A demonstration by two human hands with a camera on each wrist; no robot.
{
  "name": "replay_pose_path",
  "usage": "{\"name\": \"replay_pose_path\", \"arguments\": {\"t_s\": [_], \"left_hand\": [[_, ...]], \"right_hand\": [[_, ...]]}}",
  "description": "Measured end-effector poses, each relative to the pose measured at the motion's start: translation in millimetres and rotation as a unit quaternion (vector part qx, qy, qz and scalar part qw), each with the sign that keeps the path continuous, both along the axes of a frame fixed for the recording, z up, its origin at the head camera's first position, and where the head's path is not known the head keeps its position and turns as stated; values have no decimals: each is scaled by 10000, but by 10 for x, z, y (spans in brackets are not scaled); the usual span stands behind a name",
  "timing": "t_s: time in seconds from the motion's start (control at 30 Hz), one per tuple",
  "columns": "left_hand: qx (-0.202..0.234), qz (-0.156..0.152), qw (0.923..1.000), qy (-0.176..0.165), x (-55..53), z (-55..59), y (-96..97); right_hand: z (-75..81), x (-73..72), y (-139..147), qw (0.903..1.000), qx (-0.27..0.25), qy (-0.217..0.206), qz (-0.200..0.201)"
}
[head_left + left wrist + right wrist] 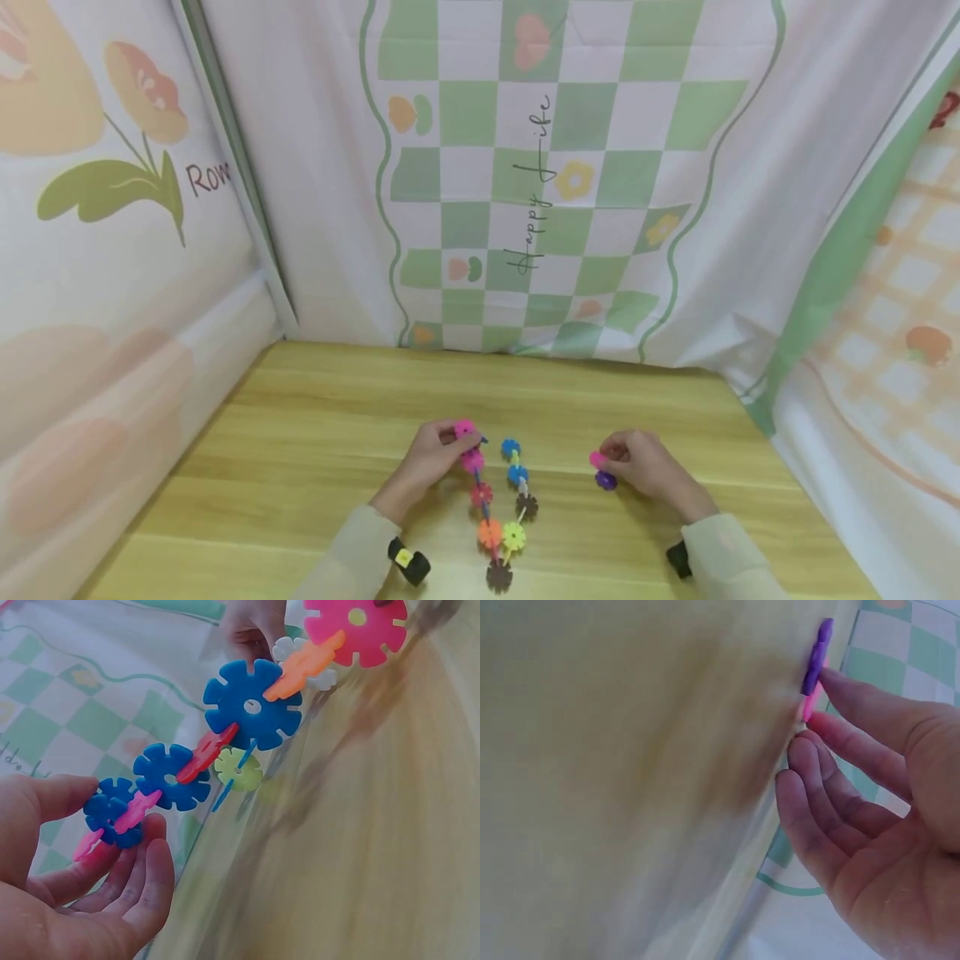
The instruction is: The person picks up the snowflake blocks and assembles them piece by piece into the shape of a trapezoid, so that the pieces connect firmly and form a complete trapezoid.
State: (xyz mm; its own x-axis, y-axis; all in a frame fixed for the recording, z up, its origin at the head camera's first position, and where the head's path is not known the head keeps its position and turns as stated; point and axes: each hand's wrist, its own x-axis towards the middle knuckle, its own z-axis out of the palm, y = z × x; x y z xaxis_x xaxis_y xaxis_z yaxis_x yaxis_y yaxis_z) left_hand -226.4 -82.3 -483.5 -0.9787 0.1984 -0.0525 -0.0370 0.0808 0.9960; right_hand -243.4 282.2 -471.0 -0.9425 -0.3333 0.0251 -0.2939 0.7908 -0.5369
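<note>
A chain of notched plastic snowflake discs in many colours curves in a V on the table. My left hand [431, 454] pinches its upper left end, at a pink disc [464, 428]. The left wrist view shows thumb and fingers around a blue disc [112, 814] there, with pink discs slotted beside it. A brown disc [499, 575] lies at the chain's near bend, and a blue disc [511, 448] ends the other arm. To the right, my right hand [643, 462] pinches a pink disc [597, 459] between thumb and index finger; a purple disc [607, 481] overlaps it.
The wood-grain table [337, 383] carries the chain and both hands. A checked green and white cloth [517, 208] hangs at the table's back edge. Printed cloths [112, 275] close off the left and right sides.
</note>
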Motion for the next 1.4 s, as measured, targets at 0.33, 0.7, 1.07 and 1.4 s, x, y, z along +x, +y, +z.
{"name": "replay_pose_path", "arguments": {"t_s": [0.33, 0.7, 1.07, 1.4], "left_hand": [[235, 18, 9997, -35, 6, 53, -37], [252, -31, 9997, 28, -4, 30, -76], [314, 10, 9995, -44, -45, 19, -78], [287, -51, 9996, -62, -55, 36, -100]], "right_hand": [[83, -58, -38, 9930, -698, -946, -94], [248, -135, -664, 9827, -1537, -945, 415], [289, -186, -1242, 9536, -2367, -1654, 855], [257, -231, -1369, 9539, -2338, -1620, 955]]}}
